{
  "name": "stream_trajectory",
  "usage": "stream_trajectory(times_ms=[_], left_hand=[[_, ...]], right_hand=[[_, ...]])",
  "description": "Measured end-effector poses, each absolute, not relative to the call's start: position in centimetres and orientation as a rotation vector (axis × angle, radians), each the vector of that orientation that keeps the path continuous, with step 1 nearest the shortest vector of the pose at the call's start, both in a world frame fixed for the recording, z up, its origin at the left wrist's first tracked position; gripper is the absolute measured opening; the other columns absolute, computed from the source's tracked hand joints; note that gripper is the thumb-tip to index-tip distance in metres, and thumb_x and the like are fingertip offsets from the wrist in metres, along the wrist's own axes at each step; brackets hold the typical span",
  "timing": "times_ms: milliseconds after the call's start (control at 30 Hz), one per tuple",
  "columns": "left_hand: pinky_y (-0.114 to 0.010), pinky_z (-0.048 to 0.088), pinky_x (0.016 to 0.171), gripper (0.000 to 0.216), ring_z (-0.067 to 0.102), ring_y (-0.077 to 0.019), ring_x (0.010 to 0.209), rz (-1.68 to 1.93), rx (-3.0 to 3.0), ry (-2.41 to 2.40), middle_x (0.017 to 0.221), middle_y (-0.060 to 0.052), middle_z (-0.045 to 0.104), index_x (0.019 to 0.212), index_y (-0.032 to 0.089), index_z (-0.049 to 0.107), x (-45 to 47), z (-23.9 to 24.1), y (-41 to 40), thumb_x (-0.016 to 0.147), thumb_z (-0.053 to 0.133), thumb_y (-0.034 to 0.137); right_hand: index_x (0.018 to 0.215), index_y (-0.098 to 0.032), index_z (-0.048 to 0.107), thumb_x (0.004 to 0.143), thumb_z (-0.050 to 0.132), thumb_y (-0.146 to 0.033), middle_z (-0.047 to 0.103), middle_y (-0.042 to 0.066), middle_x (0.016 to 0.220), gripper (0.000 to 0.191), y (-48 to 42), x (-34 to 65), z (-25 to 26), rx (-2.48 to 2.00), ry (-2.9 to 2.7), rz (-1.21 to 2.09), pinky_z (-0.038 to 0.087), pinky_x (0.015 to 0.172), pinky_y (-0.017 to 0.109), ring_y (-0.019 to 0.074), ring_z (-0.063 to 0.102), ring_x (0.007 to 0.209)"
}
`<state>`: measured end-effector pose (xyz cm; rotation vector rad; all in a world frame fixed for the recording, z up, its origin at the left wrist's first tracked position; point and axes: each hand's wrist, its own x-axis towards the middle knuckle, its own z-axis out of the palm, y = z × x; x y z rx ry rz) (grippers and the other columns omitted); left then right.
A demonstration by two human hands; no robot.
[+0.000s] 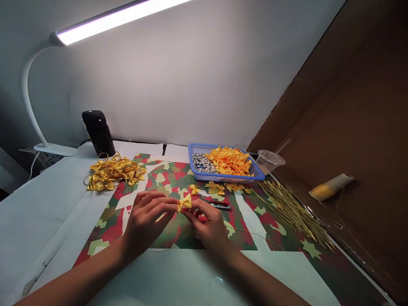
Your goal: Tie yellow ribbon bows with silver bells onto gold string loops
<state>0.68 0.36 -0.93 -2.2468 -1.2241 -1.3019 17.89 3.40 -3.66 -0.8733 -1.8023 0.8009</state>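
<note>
The pale tabletop (178,278) lies nearest, between the two forearms, up to the straight near edge of a red-and-green sheet patterned with pale shapes (178,238). Over that sheet, the left hand (143,216) and right hand (208,221) meet at a small shiny yellow ribbon bow (185,203) — left fingertips gripping its left side, right thumb and forefinger pinching its right. A thin gold strand (251,233) trails rightward from near the right hand. Just beyond the right hand lies a slim dark cutter (219,205), with orange-yellow ribbon flowers (216,188) behind it, close to the near rim of a blue perforated plastic basket (219,177) holding silver beads (202,163) and orange petals (229,160). A sheaf of thin gold stems (296,212) borders the right side, alongside a brown cardboard panel (357,127); a pile of gold corded bows (114,172) borders the left — patterned sheet stretches between pile and basket. Farthest, the white wall (197,93) closes the back.
</note>
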Motion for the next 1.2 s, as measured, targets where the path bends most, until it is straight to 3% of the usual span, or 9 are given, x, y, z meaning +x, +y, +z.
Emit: stream_trajectory(times_ms=[300,467,600,733,867,967,1200], left_hand=[[-0.032,0.050,0.066,0.009,0.068,-0.0166,0.061,-1.453,-2.285,-1.302,0.069,0.002,0.075,0.073,0.025,0.066,1.0,-0.6,0.4,0.080,0.062,0.020],[-0.030,0.054,0.070,0.004,0.068,-0.0177,0.072,-1.699,-2.293,-1.532,0.075,-0.002,0.073,0.074,0.022,0.067,1.0,-1.1,0.6,0.076,0.064,0.020],[-0.028,0.055,0.069,0.005,0.068,-0.0185,0.074,-1.927,-2.247,-1.930,0.077,-0.003,0.072,0.074,0.019,0.067,1.2,-1.2,0.6,0.075,0.065,0.024],[-0.026,0.054,0.055,0.020,0.067,-0.0196,0.066,-2.085,-2.173,-2.396,0.069,-0.003,0.071,0.072,0.018,0.066,1.7,-0.6,0.6,0.071,0.068,0.038],[-0.027,0.055,0.057,0.028,0.067,-0.0203,0.067,-2.201,-2.178,-2.602,0.070,-0.005,0.072,0.071,0.016,0.067,1.8,-0.8,0.8,0.063,0.074,0.042],[-0.027,0.055,0.060,0.027,0.067,-0.0185,0.066,-2.175,-2.303,-2.691,0.071,-0.005,0.073,0.073,0.016,0.068,1.7,-1.3,1.0,0.062,0.075,0.040],[-0.022,0.047,0.053,0.019,0.060,-0.0122,0.054,-1.804,-2.514,-2.922,0.060,-0.001,0.067,0.068,0.014,0.067,1.5,-0.8,1.0,0.065,0.072,0.032]], right_hand=[[0.072,-0.020,0.065,0.082,0.061,-0.028,0.065,0.001,0.068,0.013,3.0,17.8,-3.2,-0.850,-1.807,0.844,0.046,0.055,0.025,0.0127,0.056,0.057],[0.073,-0.019,0.064,0.082,0.059,-0.029,0.064,0.001,0.067,0.014,2.6,17.6,-3.1,-0.938,-1.699,1.001,0.043,0.050,0.023,0.0124,0.056,0.055],[0.072,-0.018,0.062,0.084,0.056,-0.026,0.062,0.001,0.064,0.015,2.5,17.7,-2.8,-0.957,-1.731,0.825,0.043,0.049,0.023,0.0123,0.054,0.054],[0.074,-0.019,0.061,0.086,0.053,-0.022,0.062,0.002,0.068,0.014,2.6,18.0,-2.4,-0.892,-1.804,0.581,0.044,0.054,0.025,0.0124,0.052,0.055],[0.080,-0.020,0.062,0.088,0.053,-0.022,0.065,0.003,0.076,0.012,2.9,18.1,-2.5,-0.814,-1.789,0.598,0.048,0.057,0.026,0.0144,0.057,0.065],[0.078,-0.021,0.064,0.086,0.057,-0.026,0.066,0.003,0.077,0.012,3.3,17.9,-3.0,-0.815,-1.716,0.770,0.051,0.060,0.026,0.0159,0.061,0.071],[0.077,-0.019,0.066,0.079,0.064,-0.031,0.069,0.001,0.070,0.013,3.6,17.6,-3.9,-0.920,-1.650,1.075,0.053,0.058,0.024,0.0148,0.065,0.062]])
